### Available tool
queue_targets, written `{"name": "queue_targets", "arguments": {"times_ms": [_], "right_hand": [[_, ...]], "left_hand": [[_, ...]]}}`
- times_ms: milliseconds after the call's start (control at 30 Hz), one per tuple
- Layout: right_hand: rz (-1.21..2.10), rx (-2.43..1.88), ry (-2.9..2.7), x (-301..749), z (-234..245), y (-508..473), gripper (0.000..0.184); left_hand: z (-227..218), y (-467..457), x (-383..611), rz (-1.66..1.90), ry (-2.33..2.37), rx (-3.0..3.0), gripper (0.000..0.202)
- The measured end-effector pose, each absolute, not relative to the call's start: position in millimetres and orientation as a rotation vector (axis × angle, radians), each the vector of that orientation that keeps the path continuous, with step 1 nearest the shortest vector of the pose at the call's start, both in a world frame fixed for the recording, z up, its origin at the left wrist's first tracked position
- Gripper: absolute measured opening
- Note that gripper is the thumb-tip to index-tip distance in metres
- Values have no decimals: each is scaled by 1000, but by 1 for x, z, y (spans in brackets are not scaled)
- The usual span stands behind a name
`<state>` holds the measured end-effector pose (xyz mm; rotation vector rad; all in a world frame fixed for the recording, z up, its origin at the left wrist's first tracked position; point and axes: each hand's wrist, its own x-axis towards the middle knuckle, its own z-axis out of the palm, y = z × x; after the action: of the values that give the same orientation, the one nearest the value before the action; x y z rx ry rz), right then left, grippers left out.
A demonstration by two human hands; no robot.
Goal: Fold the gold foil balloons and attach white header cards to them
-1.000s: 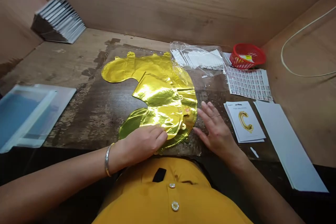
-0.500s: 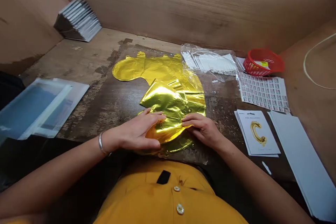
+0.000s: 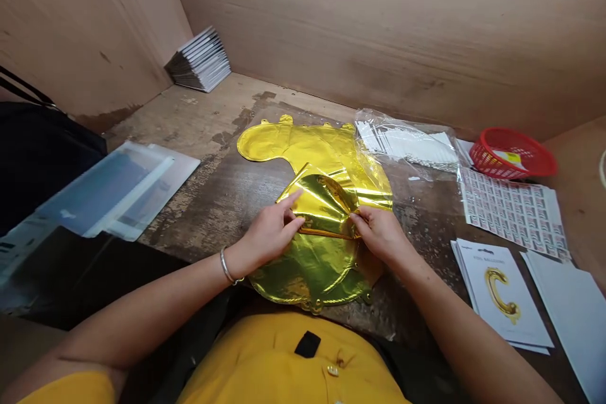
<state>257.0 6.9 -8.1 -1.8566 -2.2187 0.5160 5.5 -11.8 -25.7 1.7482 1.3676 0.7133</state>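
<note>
A shiny gold foil balloon [image 3: 326, 202], folded into a compact packet, lies between my hands. My left hand [image 3: 269, 233], with a silver bangle at its wrist, pinches the packet's left side between thumb and fingers. Its right end is gripped by my right hand [image 3: 381, 230], the thumb on the near edge. Beneath the packet, more flat gold foil balloons [image 3: 303, 139] are spread on the dark work surface [image 3: 213, 202]. Their far lobe and lower rounded edge, with small tabs, show around the folded piece.
Clear plastic sleeves [image 3: 123, 183] lie left. A stack of cards [image 3: 203, 60] stands in the back corner. At right are a bag of white strips [image 3: 411, 145], a red basket [image 3: 514, 151], a sticker sheet [image 3: 514, 208], foil-balloon cards [image 3: 497, 284] and white sheets [image 3: 568, 309].
The near part of the foil has been folded up and away from me, uncovering the balloon beneath. Both hands now hold the smaller packet. The camera view has shifted left.
</note>
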Motion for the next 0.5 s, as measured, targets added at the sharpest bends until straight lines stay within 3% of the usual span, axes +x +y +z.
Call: {"name": "queue_targets", "arguments": {"times_ms": [67,133,333,433,500], "right_hand": [[487,-1862,-2245,256,-7,7,31],[460,-1881,-2272,254,-6,7,31],[395,-1916,-2344,250,-4,10,29],[357,-1970,-2362,248,0,7,28],[131,-1948,-2317,246,1,2,26]], "left_hand": [[-20,-11,5,678,1349,1859,31],[-13,-13,4,634,1388,2061,24],[-8,-10,22,484,1305,2712,37],[-21,-4,30,236,1239,2691,46],[-30,-3,31,162,1259,2642,47]]}}
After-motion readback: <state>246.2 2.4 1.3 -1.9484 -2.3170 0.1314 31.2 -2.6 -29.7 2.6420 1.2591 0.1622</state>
